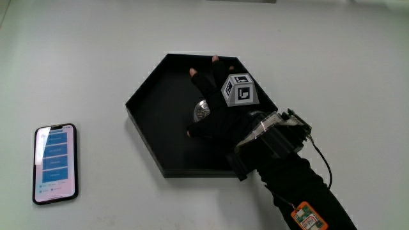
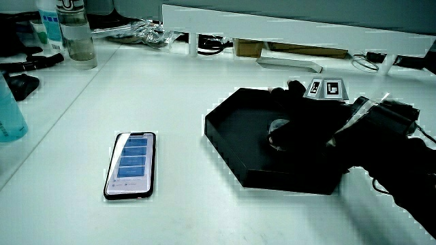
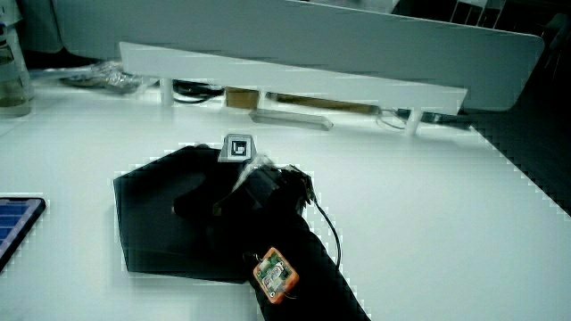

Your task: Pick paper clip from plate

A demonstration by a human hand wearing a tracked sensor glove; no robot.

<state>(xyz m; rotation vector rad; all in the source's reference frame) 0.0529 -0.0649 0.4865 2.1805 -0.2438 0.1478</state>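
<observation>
A black hexagonal plate [image 1: 144, 128] lies on the white table. The hand [image 1: 214, 105] rests low inside it, fingers stretched out toward the plate's rim farthest from the person, holding nothing. A small silvery paper clip [image 1: 202, 110] shows at the edge of the palm, between thumb and forefinger, on the plate's floor. In a side view the clip [image 2: 278, 127] glints beside the hand [image 2: 306, 126] in the plate [image 2: 238, 136]. In a side view the hand [image 3: 214, 201] covers the clip in the plate [image 3: 143, 214].
A phone [image 1: 55, 163] with a lit screen lies on the table beside the plate, apart from it, also in both side views [image 2: 131, 164] [image 3: 13, 223]. A bottle [image 2: 73, 34] and clutter stand near the low partition [image 2: 286, 24].
</observation>
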